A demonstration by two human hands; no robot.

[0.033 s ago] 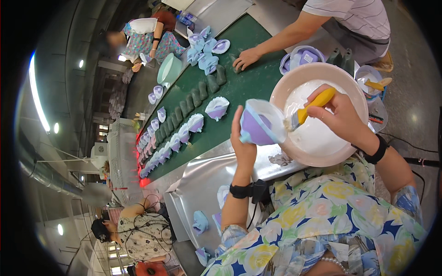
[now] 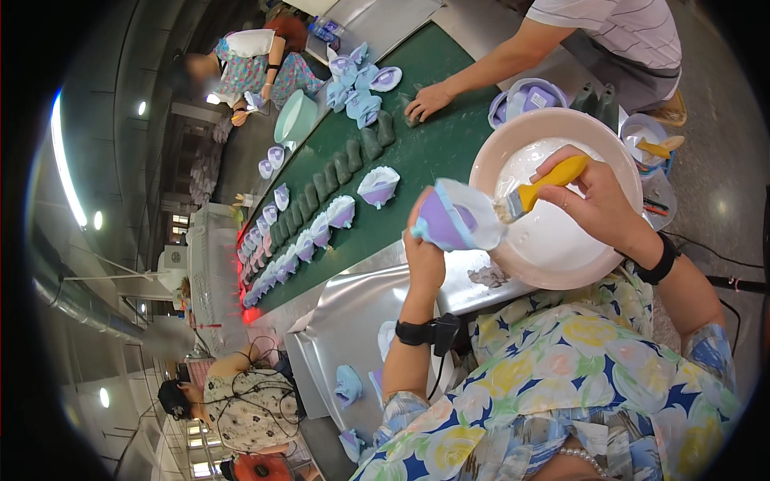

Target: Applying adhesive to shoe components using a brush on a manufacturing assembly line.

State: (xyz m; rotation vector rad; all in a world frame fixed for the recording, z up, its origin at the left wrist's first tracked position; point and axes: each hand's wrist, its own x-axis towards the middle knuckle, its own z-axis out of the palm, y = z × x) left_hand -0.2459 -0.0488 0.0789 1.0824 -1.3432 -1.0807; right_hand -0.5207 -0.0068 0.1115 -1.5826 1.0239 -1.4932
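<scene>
Hands, centre right.
Purple piece (image 2: 446, 223) is cupped by curled left hand (image 2: 423, 252); brush (image 2: 553, 181) is gripped by closed right hand (image 2: 592, 197).

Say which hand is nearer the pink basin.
Right. The right hand is over the pink basin, holding a yellow-handled brush; the left hand is left of it, holding a purple-and-blue piece.

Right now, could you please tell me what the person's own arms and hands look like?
The left hand and right hand wear no gloves. The left wristband is black, with a boxy black module and a thin black cable below it; the right wristband is plain black. The sleeves are patterned in blue, white and grey.
</scene>
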